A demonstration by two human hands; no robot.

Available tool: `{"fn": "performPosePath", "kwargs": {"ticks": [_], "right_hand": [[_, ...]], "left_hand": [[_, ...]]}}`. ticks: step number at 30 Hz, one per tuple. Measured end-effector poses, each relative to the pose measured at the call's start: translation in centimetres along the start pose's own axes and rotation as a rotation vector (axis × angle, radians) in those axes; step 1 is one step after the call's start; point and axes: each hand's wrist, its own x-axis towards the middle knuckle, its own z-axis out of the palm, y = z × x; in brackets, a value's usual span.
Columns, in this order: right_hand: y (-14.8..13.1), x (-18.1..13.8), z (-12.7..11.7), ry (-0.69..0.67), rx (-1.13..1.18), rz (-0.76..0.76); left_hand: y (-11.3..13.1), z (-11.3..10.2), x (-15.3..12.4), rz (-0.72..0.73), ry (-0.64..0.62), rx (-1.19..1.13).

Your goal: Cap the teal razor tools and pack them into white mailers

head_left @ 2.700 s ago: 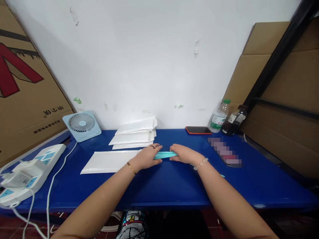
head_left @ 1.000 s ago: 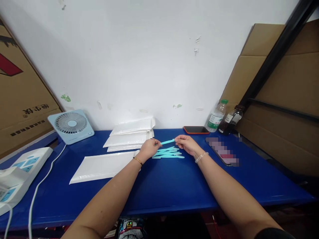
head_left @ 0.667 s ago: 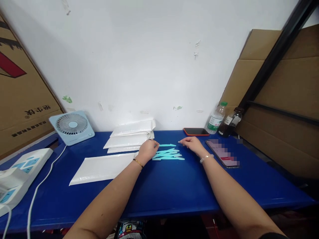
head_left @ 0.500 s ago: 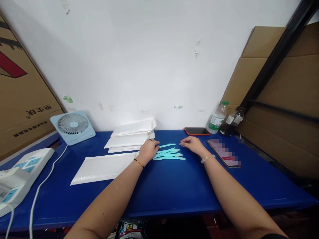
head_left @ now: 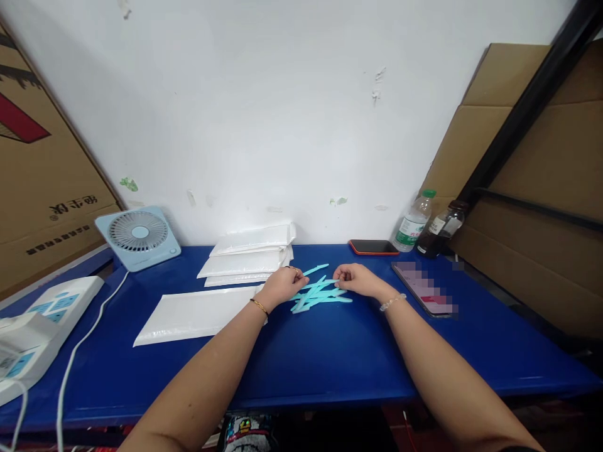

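A loose, crisscrossed pile of slim turquoise plastic eyebrow razors (head_left: 313,300) lies on the blue table. My left hand (head_left: 282,284) is at the pile's left side, thumb and fingers pinched around the end of one razor (head_left: 316,270) that points up and to the right. My right hand (head_left: 357,279) is on the other side, its fingers curled and its thumb and forefinger closed on the right end of another razor (head_left: 325,284). Below that one, the other razors overlap at different angles.
White padded mailers (head_left: 249,267) are stacked behind my left hand, with another mailer (head_left: 188,317) in front. A fan (head_left: 139,235) and power strip (head_left: 61,326) stand left. Two phones, including an orange-edged one (head_left: 374,247), and two bottles, one green-capped (head_left: 414,223), are right.
My right hand has moved slightly left and down onto the pile's edge. Several razors have shifted, some now slanting across the others, and the upper one has tilted up in my left hand.
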Motion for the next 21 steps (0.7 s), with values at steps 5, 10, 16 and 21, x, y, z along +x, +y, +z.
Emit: {"fn": "performPosePath", "kwargs": {"ticks": [5, 10, 16, 21], "right_hand": [[-0.4, 0.0, -0.1, 0.036, 0.047, -0.009], [1.2, -0.2, -1.9, 0.124, 0.125, 0.012], [3.1, -0.6, -3.6, 0.272, -0.088, 0.145], [1.7, -0.4, -2.6, 0.319, -0.189, 0.069]], "left_hand": [[-0.1, 0.0, 0.0, 0.033, -0.011, -0.031], [0.0, -0.5, 0.2, 0.029, 0.117, 0.031], [0.6, -0.1, 0.0, -0.050, 0.180, 0.204], [2.1, 0.0, -0.6, -0.010, 0.212, 0.176]]}}
